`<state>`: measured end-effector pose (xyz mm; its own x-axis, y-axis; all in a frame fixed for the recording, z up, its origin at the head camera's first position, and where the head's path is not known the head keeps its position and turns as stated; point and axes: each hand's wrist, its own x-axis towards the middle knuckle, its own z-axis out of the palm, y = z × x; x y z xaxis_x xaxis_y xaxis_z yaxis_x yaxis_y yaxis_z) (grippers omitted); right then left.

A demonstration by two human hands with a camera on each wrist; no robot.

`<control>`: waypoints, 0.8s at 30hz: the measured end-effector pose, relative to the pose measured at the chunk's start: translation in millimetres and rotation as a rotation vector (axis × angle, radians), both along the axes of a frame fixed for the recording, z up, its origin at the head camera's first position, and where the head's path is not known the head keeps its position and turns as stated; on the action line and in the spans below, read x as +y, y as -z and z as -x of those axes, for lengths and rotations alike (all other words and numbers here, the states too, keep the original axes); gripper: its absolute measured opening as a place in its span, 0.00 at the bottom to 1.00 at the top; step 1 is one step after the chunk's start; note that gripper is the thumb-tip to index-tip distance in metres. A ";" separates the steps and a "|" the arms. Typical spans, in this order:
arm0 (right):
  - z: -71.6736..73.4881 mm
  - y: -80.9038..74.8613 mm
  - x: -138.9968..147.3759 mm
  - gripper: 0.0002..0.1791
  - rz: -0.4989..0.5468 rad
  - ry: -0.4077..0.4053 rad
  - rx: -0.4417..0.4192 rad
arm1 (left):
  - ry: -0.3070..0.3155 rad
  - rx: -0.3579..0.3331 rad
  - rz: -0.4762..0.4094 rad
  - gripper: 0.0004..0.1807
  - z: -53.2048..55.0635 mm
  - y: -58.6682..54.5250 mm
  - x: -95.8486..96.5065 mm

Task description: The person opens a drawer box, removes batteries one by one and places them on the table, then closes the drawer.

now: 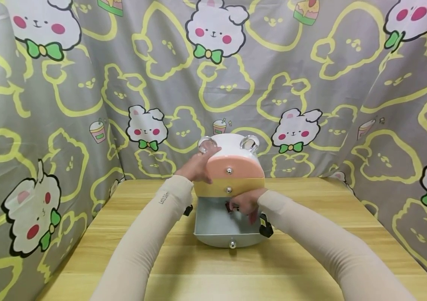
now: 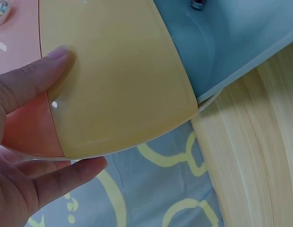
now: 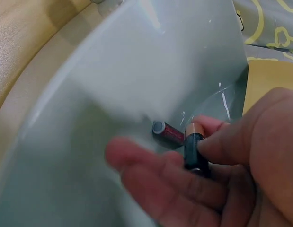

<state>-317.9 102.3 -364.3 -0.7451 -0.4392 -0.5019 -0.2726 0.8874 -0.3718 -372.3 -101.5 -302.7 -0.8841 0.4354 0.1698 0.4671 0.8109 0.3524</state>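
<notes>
A small drawer box [image 1: 232, 144] with a white shell and clear round ears stands on the table. Its bottom grey-blue drawer [image 1: 213, 239] is pulled out; the pink drawer [image 1: 217, 167] and yellow drawer [image 1: 213, 187] are closed. My left hand [image 1: 196, 166] rests on the box's left side, its thumb on the front and its fingers fairly straight along the side. Inside the pulled-out drawer, my right hand [image 1: 248, 202] pinches a black battery [image 3: 192, 153] with a copper-coloured end between thumb and fingers. A dark red battery [image 3: 171, 133] lies on the drawer floor beside it.
The box stands on a light wooden table [image 1: 123, 251]. A grey patterned curtain [image 1: 175, 92] hangs behind and at both sides. Silver knobs [image 1: 232, 244] stick out from the drawer fronts. Black wrist devices [image 1: 266, 225] sit at both cuffs.
</notes>
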 end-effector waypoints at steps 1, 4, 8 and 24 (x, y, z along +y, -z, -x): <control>0.0 -0.5 0.5 0.26 -0.009 -0.008 0.008 | -0.001 0.001 0.002 0.70 0.2 0.1 0.0; 0.5 -1.7 2.4 0.27 -0.016 -0.024 0.014 | -0.001 0.002 0.006 0.70 0.9 0.7 0.0; 0.9 -4.1 4.2 0.29 0.004 -0.049 0.012 | 0.004 0.011 0.002 0.70 0.4 0.5 -0.5; 2.6 -7.8 11.3 0.28 0.011 -0.096 0.033 | -0.002 0.009 -0.002 0.69 -3.3 -1.1 -1.2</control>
<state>-320.5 113.6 -356.5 -0.7154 -0.5151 -0.4721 -0.3690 0.8523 -0.3707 -368.9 -102.7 -301.6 -0.8832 0.4337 0.1784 0.4689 0.8109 0.3501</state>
